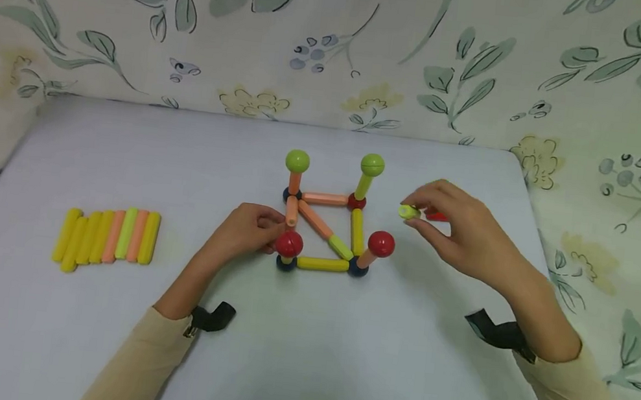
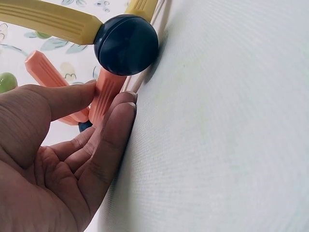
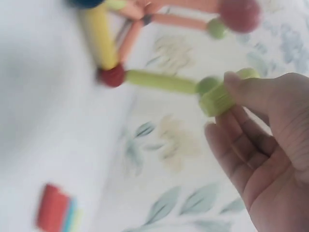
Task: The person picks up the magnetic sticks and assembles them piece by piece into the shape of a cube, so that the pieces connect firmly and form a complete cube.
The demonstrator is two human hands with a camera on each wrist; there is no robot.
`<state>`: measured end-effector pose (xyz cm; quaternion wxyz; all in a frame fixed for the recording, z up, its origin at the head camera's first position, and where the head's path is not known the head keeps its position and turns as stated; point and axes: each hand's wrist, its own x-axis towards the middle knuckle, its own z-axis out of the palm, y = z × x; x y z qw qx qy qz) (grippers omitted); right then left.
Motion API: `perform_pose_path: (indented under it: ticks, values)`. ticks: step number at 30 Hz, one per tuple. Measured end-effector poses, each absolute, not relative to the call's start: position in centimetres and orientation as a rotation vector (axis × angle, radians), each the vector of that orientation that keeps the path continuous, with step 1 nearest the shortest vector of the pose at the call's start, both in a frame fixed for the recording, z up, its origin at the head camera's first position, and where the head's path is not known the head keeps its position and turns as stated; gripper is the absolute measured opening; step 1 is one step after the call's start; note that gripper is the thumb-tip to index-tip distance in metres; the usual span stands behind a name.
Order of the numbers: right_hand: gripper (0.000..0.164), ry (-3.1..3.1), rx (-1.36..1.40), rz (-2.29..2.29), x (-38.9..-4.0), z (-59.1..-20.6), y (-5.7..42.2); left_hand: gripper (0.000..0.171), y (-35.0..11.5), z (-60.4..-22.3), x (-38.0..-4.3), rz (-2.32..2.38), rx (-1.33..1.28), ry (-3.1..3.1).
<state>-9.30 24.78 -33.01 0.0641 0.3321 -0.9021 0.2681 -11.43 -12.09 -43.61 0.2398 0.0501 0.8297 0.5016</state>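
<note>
A frame of magnetic rods and balls stands on the table. Its left side is an orange rod (image 2: 107,94), pinched between thumb and fingers of my left hand (image 1: 250,226) beside a dark blue ball (image 2: 126,44). Another orange rod (image 1: 292,211) juts from the far-left dark ball with its end free. To the right of the frame, my right hand (image 1: 464,228) holds a yellow-green rod (image 3: 217,100) in the air, apart from the frame. Red balls (image 1: 382,243) top the near uprights, green balls (image 1: 372,164) the far ones. A diagonal of orange and green crosses the base.
A row of several yellow, orange and green rods (image 1: 105,236) lies on the left of the white table (image 1: 310,355). Behind my right hand, a red rod (image 3: 50,208) lies beside blue and green ones. Floral fabric (image 1: 332,90) borders the table.
</note>
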Motion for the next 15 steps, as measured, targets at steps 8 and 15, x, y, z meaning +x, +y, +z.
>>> perform_pose_path:
  ticks: [8,15]
  values:
    - [0.025,-2.821,1.423,0.846,-11.8,-27.3,17.1,0.037,-12.4,-43.4,-11.7,1.364,0.146,2.262]
    - [0.016,-2.965,1.805,0.983,-14.5,-28.1,12.1,0.038,-12.3,-43.7,-11.3,1.396,0.160,2.250]
